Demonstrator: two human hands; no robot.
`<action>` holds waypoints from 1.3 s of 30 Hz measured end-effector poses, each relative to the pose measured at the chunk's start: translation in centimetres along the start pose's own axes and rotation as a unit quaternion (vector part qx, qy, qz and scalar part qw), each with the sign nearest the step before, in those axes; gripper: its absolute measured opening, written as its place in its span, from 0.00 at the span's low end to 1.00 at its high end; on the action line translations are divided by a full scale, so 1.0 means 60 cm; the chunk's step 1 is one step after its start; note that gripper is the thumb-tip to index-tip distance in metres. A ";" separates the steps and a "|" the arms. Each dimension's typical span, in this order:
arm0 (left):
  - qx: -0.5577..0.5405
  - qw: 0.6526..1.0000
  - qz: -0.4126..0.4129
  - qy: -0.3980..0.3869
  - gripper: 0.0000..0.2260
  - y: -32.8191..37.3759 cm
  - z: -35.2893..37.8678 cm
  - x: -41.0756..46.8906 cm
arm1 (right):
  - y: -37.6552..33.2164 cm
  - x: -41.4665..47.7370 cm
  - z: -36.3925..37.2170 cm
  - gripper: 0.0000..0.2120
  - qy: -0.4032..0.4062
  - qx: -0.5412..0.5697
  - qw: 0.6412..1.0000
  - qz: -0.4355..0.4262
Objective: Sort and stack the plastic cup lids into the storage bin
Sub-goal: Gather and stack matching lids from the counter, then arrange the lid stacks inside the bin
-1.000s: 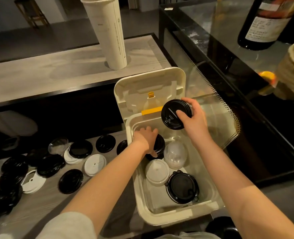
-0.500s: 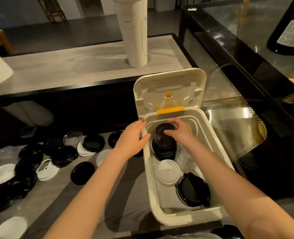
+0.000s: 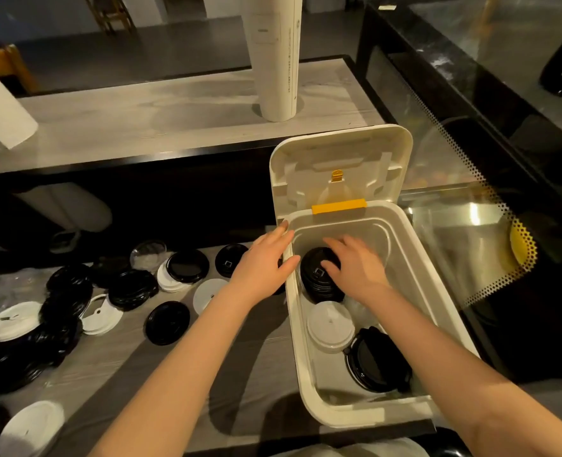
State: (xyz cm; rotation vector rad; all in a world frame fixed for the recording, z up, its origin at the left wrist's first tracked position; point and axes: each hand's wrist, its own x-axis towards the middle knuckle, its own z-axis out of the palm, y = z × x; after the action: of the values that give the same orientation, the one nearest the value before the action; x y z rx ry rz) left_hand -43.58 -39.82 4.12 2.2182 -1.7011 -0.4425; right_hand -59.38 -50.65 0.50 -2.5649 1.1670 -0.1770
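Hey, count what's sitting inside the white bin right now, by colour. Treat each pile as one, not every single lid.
In the bin, by pile:
Black: 2, the black stack under the right hand and the wide black lid
White: 1, the white lid
Clear: 1, the clear lid, mostly hidden
Total: 4

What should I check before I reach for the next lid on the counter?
1. Bin cover open: ok.
2. Black stack upright in the bin: ok.
3. Right hand off the stack: not ok, it rests on top.
4. Left hand empty: ok, open at the bin's rim.
5. White lid apart from the black stack: ok.
6. Counter sorted: not ok, many loose lids lie there.
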 end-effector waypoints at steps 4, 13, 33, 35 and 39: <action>-0.010 1.000 0.004 -0.003 0.25 -0.004 0.001 0.000 | -0.002 -0.012 0.010 0.31 -0.101 -0.026 0.992 -0.069; 0.010 1.000 0.003 -0.001 0.26 -0.003 0.001 -0.003 | -0.009 -0.031 0.042 0.32 -0.138 -0.190 0.971 -0.044; 0.073 0.994 -0.075 0.003 0.25 -0.100 -0.041 -0.058 | -0.087 -0.012 -0.050 0.17 0.002 -0.014 0.999 -0.051; 0.093 0.991 -0.097 -0.001 0.24 -0.140 -0.054 -0.075 | -0.123 -0.007 -0.062 0.15 0.057 0.024 0.996 -0.064; 0.092 0.981 -0.164 -0.051 0.23 -0.226 -0.080 -0.109 | -0.206 -0.008 -0.050 0.15 0.079 0.066 0.986 -0.133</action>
State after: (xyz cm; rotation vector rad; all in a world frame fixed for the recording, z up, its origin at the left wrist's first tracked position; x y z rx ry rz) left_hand -31.36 -29.85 3.06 2.6696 -1.4772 -0.4997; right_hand -51.60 -43.40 7.44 -2.6154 0.8249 -0.5104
